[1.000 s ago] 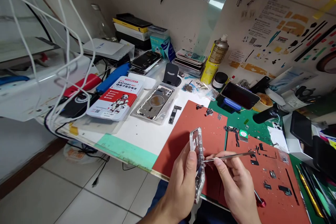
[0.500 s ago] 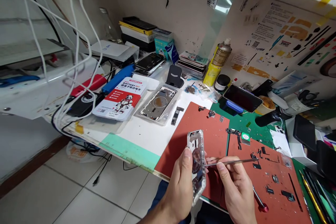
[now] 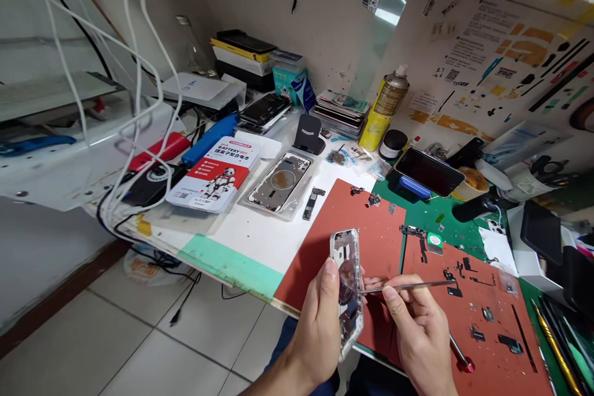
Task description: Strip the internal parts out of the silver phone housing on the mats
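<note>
My left hand (image 3: 315,328) grips a transparent-backed phone housing (image 3: 347,288) upright by its long edge, with a dark round patch showing through the back. My right hand (image 3: 420,337) pinches slim steel tweezers (image 3: 408,286). Their tips reach the housing's edge, next to my left thumb. Below my hands lie two red silicone mats, the left one (image 3: 371,247) and the right one (image 3: 468,315). Several small black phone parts and screws are scattered over them. A red-handled tool (image 3: 461,356) lies near my right wrist.
Behind the mats are a second phone housing in a plastic tray (image 3: 278,181), a logic board (image 3: 312,204), a battery box (image 3: 213,174), a phone on a blue stand (image 3: 429,171) and a spray can (image 3: 391,99). White cables (image 3: 139,99) hang at the left.
The housing has turned to show its back more fully, and the tweezers now lie nearly level. The view has shifted slightly, while both hands keep their hold.
</note>
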Demonstrator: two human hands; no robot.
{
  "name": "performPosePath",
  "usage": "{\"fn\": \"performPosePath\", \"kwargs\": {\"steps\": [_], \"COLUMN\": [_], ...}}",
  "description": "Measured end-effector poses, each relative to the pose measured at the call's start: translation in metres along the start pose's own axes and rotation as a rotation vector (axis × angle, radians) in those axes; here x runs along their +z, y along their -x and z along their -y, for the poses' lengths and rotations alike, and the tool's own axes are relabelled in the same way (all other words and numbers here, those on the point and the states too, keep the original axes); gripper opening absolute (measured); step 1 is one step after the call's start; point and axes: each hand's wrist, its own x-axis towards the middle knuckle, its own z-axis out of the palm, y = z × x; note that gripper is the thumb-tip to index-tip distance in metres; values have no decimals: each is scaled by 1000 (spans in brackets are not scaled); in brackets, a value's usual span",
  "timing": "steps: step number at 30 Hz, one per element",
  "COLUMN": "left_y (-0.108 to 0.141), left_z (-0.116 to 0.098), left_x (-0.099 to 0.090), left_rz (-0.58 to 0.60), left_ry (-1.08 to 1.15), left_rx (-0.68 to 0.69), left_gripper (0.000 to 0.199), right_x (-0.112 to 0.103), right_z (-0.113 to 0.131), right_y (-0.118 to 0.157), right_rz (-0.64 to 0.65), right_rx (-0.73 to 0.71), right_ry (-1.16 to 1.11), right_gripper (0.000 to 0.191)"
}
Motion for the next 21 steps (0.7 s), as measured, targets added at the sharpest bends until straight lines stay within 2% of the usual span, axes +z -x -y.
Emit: {"fn": "performPosePath", "kwargs": {"steps": [5,12,16,18,21], "left_y": [-3,-3,-4,-5,-6], "left_z": [7,2,3,4,5], "left_x": [-6,-5,-4,-4,-6], "left_rz": [-13,-12,-6,-15,-35], "left_ry": [4,11,97,153,205], "left_rx": [-39,-66,-116,-153,-181], "left_gripper": [68,72,69,68,68], "right_x": [1,1,0,-2,-8], "right_z": [-4,-9,-3,5,20], "right_y": [1,2,3,-2,-18], "right_rz": [-27,2,15,-9,-133], "right_rx": [10,35,22,4,-40], "right_ry": [3,-59,-90,-47,187], "right_gripper": [12,12,13,15,22]}}
